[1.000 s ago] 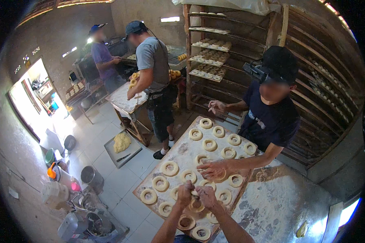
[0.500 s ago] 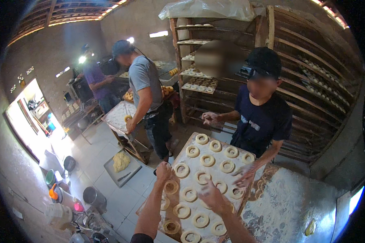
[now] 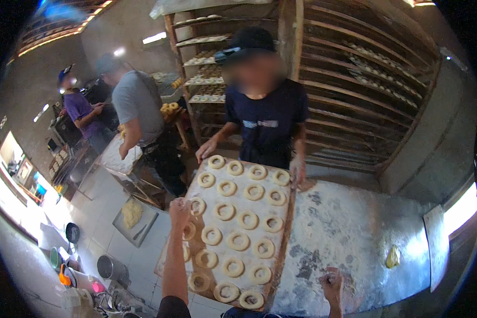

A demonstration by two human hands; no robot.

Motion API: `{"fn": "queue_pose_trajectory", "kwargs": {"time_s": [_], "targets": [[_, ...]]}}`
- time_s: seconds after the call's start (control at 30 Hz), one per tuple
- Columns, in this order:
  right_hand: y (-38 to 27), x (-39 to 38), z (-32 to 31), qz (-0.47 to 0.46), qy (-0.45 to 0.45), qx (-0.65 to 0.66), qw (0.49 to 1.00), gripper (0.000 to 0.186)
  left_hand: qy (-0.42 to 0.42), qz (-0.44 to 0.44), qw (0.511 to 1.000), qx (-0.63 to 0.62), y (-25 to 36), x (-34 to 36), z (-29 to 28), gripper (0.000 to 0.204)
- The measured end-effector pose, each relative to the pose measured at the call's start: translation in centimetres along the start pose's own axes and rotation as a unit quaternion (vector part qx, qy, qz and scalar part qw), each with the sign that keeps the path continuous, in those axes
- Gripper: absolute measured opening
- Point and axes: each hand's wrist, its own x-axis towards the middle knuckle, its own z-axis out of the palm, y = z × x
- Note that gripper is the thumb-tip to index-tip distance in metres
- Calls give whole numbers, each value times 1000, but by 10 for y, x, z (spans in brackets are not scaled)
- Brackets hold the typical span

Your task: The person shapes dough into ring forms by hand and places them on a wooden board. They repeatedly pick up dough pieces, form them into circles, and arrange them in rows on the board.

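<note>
A floured wooden board [image 3: 287, 225] bears several rows of ring-shaped dough pieces [image 3: 238, 240]. At the board's left edge, my left hand [image 3: 180, 210] is closed, its fingers bent around the edge. My right hand [image 3: 332, 283] is off the board, above the floured metal tabletop [image 3: 350, 233]; its fingers are curled, and I cannot see whether anything is in them. Across from me a co-worker in a dark shirt [image 3: 265, 122] has one hand [image 3: 208, 150] at the board's far left corner and the other [image 3: 298, 172] by its far right corner.
Behind the co-worker stands a wooden rack [image 3: 323, 85] with trays of dough. Two other people work at the left beside a small floured table [image 3: 123, 159]. A tray with a dough lump [image 3: 132, 213] and a metal pot [image 3: 111, 267] are on the tiled floor.
My right hand has left the dough rings and moved right over the tabletop. The co-worker's hands have come to the board's far corners. The view has swung right.
</note>
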Motion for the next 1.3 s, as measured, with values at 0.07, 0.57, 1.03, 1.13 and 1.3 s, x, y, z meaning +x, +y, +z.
{"fn": "queue_pose_trajectory", "kwargs": {"time_s": [0.07, 0.57, 1.03, 1.13, 1.3], "targets": [[4, -8, -28, -2, 12, 44, 999, 40, 30, 15, 998, -62, 16, -26, -21, 29], [56, 0, -117, -30, 16, -17, 999, 7, 208, -300, 926, -99, 63, -444, -198, 34], [17, -61, 11, -144, -296, -151, 932, 16, 82, -289, 943, -145, 57, -460, -172, 22], [11, -81, 34, -109, -318, -185, 924, 18, 6, -204, 979, -25, 62, -428, -155, 21], [-6, -100, 101, -261, -228, -230, 909, 24, -50, -32, 998, 14, 82, -388, -119, 24]]}}
